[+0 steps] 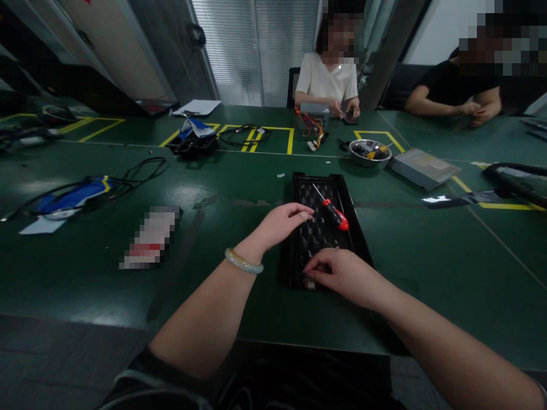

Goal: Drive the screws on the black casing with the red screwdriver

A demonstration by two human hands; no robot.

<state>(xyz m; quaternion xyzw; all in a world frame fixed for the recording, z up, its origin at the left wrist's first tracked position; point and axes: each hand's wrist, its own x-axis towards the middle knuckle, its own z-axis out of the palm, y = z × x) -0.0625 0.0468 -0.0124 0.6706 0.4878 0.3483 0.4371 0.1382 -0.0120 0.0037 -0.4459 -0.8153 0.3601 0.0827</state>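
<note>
A black rectangular plastic panel [308,242] with a raised rim and a bumpy inner face lies on the green table before me. On it rests a screwdriver [335,215] with a red and black handle, its thin shaft pointing to the far left. My left hand [280,223] reaches over the panel's left rim, fingers stretched out and holding nothing that I can see. Near the panel's close end, my right hand [342,272] has its thumb and fingertips pinched together. Just below those fingertips is a small light-coloured piece [311,285]; whether they touch it, I cannot tell.
Right of the panel stand a metal bowl [371,162] of small parts and a flat grey box [424,169]. Blue pouches with black cables [77,196] lie at left. A blurred-out flat object [150,238] is nearer. Two people sit across the table, near bundled coloured wires [314,128].
</note>
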